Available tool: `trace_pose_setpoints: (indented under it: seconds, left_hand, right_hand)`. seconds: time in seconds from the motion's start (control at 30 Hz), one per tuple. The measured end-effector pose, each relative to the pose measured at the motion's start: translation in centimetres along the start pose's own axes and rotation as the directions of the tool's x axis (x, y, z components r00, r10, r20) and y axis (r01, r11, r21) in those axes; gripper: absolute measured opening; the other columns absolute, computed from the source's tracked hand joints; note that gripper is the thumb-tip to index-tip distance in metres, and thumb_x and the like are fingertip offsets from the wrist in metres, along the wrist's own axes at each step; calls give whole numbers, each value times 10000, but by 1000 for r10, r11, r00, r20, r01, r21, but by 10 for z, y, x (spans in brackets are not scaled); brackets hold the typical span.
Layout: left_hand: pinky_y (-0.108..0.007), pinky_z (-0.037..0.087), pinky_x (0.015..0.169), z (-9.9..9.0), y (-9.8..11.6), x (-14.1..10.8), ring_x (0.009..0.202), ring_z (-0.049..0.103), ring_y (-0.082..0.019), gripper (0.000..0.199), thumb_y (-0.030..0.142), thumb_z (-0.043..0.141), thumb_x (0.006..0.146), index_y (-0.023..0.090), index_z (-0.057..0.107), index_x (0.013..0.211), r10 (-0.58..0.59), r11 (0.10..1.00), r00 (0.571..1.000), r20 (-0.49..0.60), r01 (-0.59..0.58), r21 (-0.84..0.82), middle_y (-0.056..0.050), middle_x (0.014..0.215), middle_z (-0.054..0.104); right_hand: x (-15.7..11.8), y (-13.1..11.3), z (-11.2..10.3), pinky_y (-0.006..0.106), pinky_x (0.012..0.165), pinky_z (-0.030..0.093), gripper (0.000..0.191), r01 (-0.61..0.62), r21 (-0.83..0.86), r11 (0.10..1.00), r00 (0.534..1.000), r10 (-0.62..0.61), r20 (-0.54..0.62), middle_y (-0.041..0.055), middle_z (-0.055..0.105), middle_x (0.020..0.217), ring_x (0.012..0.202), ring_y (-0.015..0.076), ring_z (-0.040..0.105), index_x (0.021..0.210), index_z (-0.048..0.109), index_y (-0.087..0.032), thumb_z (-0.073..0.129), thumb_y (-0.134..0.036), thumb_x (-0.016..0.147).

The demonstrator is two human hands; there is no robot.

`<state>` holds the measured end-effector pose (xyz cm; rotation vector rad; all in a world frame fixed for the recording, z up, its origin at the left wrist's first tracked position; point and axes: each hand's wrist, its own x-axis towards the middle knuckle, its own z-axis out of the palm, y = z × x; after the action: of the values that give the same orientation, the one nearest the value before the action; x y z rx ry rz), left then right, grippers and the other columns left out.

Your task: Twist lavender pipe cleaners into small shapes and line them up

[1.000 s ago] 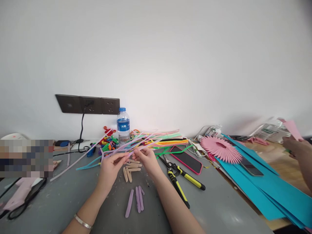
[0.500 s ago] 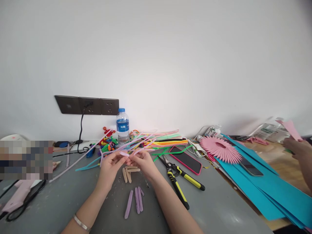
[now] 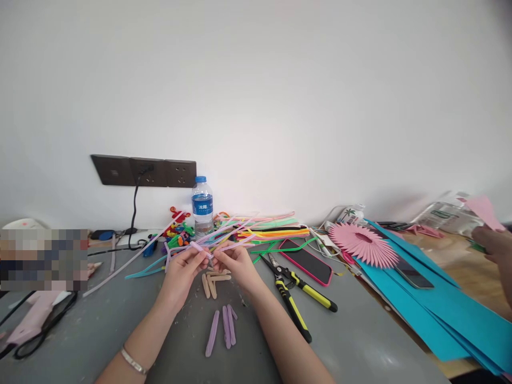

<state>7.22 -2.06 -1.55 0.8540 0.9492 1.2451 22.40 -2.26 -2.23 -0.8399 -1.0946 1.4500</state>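
A short piece of lilac pipe cleaner (image 3: 198, 247) slants up and to the left between my fingertips. My left hand (image 3: 184, 271) is closed in a pinch on it. My right hand (image 3: 235, 265) also pinches at its lower end, partly hidden by the fingers. Just under the hands lie several folded beige pipe cleaner pieces (image 3: 213, 288). Nearer to me rest several folded purple pieces (image 3: 212, 334) on the grey table (image 3: 192, 341). Behind the hands spreads a heap of long coloured pipe cleaners (image 3: 272, 233).
Yellow-and-black cutters (image 3: 296, 293) and a pink-cased phone (image 3: 307, 262) lie to the right. A water bottle (image 3: 202, 205) stands by the wall. Farther right are a pleated pink paper ring (image 3: 376, 250), blue sheets (image 3: 448, 309) and another person's hand (image 3: 492, 242). A pink glue gun (image 3: 34, 319) lies left.
The lilac piece has tipped from nearly flat to a steeper slant. My fingers have shifted slightly around it. At the right, the other person's hand has moved a little with its pink paper.
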Motion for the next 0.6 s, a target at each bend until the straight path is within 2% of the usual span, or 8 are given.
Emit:
trace_pose_setpoints:
  seconds: [0.27, 0.4, 0.6]
  left_hand:
    - [-227, 504, 632, -1, 3, -2, 617, 548, -114, 348, 420, 853, 560, 151, 762, 762, -40, 995, 991, 130, 28, 94, -20, 648, 621]
    - [-245, 502, 653, -3, 4, -4, 643, 551, -128, 330, 419, 815, 632, 167, 766, 840, -52, 987, 980, 191, 21, 157, -29, 684, 624]
    - [-271, 499, 659, -8, 8, -6, 619, 564, -148, 274, 409, 769, 688, 150, 763, 780, -201, 937, 916, 346, 76, 340, -48, 655, 638]
  right_hand:
    - [-4, -10, -17, 216, 559, 423, 238, 78, -177, 981, 984, -47, 173, 4, 633, 666, 602, 107, 571, 786, 678, -149, 709, -384, 778]
    - [-3, -11, -21, 219, 587, 414, 189, 111, -194, 975, 977, -72, 199, -5, 621, 694, 627, 104, 548, 750, 673, -158, 737, -337, 756]
    - [-7, -23, -28, 245, 615, 445, 184, 74, -202, 976, 976, -30, 216, -4, 646, 686, 629, 125, 570, 728, 690, -170, 791, -317, 682]
